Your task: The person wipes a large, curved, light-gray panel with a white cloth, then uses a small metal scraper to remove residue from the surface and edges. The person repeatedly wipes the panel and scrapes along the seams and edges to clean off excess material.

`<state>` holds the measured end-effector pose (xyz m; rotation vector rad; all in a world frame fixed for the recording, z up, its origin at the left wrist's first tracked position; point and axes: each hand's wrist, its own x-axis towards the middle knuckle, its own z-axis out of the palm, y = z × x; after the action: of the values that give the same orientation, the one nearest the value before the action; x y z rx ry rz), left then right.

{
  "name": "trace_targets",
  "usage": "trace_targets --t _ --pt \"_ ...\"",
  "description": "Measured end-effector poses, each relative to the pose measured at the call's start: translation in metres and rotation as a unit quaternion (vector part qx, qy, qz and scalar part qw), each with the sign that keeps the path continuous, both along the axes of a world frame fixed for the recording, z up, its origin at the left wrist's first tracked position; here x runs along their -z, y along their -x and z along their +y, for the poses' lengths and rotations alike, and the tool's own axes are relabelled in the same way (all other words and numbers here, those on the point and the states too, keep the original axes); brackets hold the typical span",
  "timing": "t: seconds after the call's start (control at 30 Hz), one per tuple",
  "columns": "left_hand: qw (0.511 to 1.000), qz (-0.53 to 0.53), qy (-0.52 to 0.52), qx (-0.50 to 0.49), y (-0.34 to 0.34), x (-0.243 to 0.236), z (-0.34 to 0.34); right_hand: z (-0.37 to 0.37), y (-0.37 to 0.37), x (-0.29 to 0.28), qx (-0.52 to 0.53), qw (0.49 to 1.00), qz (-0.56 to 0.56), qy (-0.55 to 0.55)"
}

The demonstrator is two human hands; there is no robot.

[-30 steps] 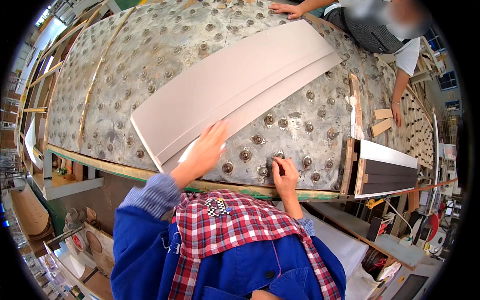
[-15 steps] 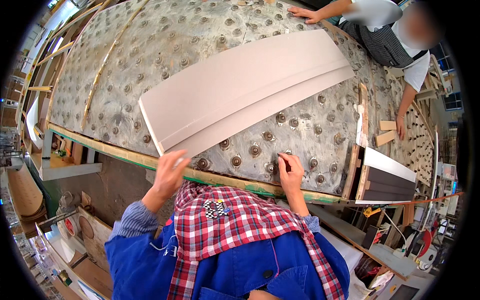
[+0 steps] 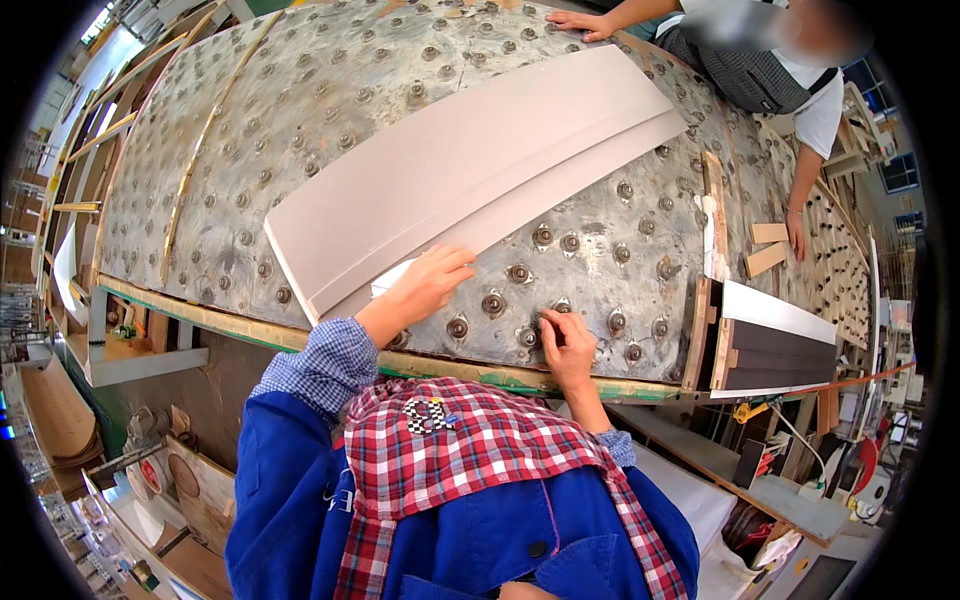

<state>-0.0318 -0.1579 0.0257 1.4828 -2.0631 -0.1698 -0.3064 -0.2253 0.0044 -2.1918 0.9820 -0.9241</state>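
Observation:
A long pale beige panel (image 3: 470,160) with a stepped groove along its near side lies aslant on the grey metal table. My left hand (image 3: 430,285) is over the panel's near edge, fingers together and bent. A small white piece (image 3: 392,278), perhaps paper or cloth, shows between that hand and the panel. Near the table's front edge, my right hand (image 3: 570,350) is closed in a pinch among the ball rollers (image 3: 528,338), apart from the panel. Whatever sits between its fingertips, if anything, is hidden.
Ball rollers stud the whole metal table (image 3: 330,110), whose front has a wooden edge (image 3: 240,327). Dark and white panels (image 3: 780,355) stand at the right. Another person's hand (image 3: 583,25) rests on the far edge; their other hand (image 3: 795,235) is beside small wood pieces (image 3: 767,259).
My left hand has moved right and away from me, from the panel's left corner onto its near edge. The white piece has come into sight. My right hand stays pinched nearby.

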Motion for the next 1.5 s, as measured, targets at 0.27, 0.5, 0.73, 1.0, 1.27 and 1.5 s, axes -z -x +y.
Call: trace_targets --t 0.27,0.5,0.73,1.0,1.27,1.5 --pt "0.999 0.034 0.001 -0.009 -0.002 0.007 0.013 0.002 -0.001 -0.004 0.009 1.0 0.007 -0.021" --pt "0.998 0.035 0.043 -0.027 0.026 0.005 -0.06 0.001 -0.002 -0.004 0.005 1.0 0.019 -0.012" --pt "0.999 -0.049 -0.012 0.0 0.018 0.005 -0.044 0.002 -0.002 -0.004 0.019 1.0 0.011 -0.015" --pt "0.997 -0.069 0.006 -0.035 -0.004 -0.012 0.049 0.003 -0.003 -0.003 0.013 1.0 0.004 -0.007" --pt "0.985 -0.099 -0.128 -0.066 -0.042 -0.023 0.185 0.002 -0.003 -0.002 0.017 1.0 0.012 -0.001" --pt "0.981 -0.031 -0.118 -0.151 -0.044 -0.049 0.184 0.004 -0.003 -0.005 0.013 1.0 0.001 -0.014"
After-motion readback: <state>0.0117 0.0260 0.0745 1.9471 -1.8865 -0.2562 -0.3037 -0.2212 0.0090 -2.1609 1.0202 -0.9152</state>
